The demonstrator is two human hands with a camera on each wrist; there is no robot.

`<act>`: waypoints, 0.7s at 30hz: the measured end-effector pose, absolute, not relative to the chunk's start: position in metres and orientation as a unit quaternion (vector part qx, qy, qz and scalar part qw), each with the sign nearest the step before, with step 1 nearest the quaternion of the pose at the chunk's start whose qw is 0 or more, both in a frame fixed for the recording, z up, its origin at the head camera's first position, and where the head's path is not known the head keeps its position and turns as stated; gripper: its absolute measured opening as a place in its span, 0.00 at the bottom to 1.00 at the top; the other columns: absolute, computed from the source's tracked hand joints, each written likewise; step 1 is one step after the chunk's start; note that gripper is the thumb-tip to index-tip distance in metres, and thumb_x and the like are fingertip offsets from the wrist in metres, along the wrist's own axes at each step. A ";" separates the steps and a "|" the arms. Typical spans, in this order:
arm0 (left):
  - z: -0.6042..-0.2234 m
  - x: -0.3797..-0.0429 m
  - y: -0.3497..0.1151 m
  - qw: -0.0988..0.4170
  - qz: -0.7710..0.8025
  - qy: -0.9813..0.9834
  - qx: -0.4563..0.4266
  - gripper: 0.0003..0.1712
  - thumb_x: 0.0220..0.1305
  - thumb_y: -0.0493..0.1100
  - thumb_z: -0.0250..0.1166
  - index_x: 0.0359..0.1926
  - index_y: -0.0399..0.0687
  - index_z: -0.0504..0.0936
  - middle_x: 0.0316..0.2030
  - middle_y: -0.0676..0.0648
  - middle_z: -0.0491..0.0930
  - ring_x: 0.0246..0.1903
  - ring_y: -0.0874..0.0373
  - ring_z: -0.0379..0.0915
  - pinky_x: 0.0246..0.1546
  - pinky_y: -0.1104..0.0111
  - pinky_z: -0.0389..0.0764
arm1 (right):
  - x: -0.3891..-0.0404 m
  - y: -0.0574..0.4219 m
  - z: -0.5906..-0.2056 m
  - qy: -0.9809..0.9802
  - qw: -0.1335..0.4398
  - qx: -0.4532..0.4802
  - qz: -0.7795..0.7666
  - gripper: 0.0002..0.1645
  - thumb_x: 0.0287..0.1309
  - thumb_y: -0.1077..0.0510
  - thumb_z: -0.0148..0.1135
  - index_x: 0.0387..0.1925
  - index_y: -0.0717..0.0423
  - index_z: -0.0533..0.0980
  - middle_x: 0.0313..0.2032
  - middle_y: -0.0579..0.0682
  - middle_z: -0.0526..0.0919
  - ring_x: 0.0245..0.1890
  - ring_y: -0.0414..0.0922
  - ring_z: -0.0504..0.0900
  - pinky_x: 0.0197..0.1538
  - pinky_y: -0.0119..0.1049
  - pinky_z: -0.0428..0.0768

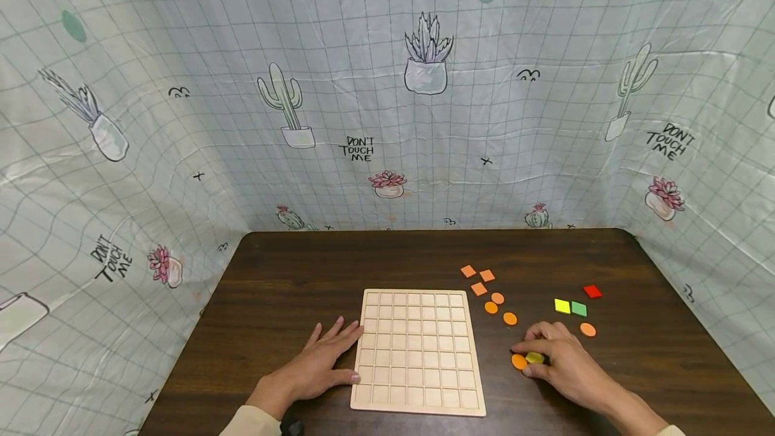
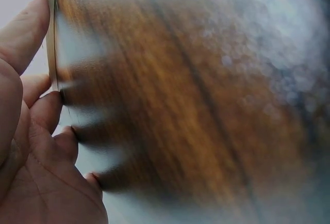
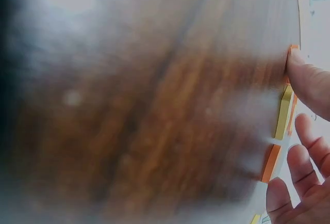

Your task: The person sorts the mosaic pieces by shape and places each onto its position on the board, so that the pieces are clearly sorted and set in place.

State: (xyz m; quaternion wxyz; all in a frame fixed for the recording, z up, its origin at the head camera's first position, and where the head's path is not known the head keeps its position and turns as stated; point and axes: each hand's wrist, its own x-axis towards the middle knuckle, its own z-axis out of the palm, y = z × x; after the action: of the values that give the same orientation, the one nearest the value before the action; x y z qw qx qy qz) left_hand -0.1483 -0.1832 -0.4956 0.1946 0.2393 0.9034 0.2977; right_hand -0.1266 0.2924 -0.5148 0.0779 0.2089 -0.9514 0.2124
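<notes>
A pale wooden board (image 1: 418, 350) with a grid of square recesses lies on the dark table. My left hand (image 1: 317, 365) rests at its left side, fingers spread and fingertips touching the board's edge. The left wrist view shows that thin edge (image 2: 51, 38) beside thumb and fingers. To the right of the board, my right hand (image 1: 563, 358) is low over the table, thumb and index finger pinching a flat orange disc (image 1: 519, 362). A yellow hexagonal piece (image 1: 535, 358) sits between that disc and the palm. In the right wrist view the thumb (image 3: 309, 84) touches an orange piece.
Several orange squares (image 1: 479, 288) and orange discs (image 1: 510, 319) lie right of the board. Farther right are a yellow-green square (image 1: 562, 306), a green square (image 1: 578, 309), a red square (image 1: 592, 291) and another orange disc (image 1: 588, 330). A printed curtain (image 1: 387, 106) surrounds the table.
</notes>
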 end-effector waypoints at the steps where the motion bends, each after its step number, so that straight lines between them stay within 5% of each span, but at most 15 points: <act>1: -0.496 -0.148 -0.183 0.195 0.298 0.903 0.239 0.50 0.70 0.60 0.68 0.84 0.51 0.57 0.84 0.45 0.52 0.85 0.41 0.36 0.81 0.36 0.28 | -0.128 0.292 -0.514 -0.952 0.075 0.207 0.213 0.20 0.47 0.52 0.84 0.45 0.33 0.91 0.42 0.26 0.72 0.45 0.35 0.66 0.44 0.36 0.68; 21: -0.496 -0.149 -0.183 0.192 0.306 0.901 0.241 0.50 0.70 0.59 0.68 0.84 0.50 0.58 0.84 0.44 0.52 0.85 0.40 0.36 0.80 0.35 0.27 | -0.138 0.283 -0.512 -0.951 0.068 0.200 0.226 0.16 0.49 0.52 0.84 0.37 0.26 0.88 0.44 0.28 0.76 0.48 0.37 0.70 0.51 0.45 0.69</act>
State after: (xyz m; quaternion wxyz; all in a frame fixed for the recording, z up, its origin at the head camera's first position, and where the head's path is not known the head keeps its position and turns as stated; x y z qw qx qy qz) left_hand -0.1488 -0.1834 -0.4956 0.1924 0.2413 0.9006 0.3061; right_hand -0.1383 0.2835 -0.5122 0.0680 0.2004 -0.9508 0.2264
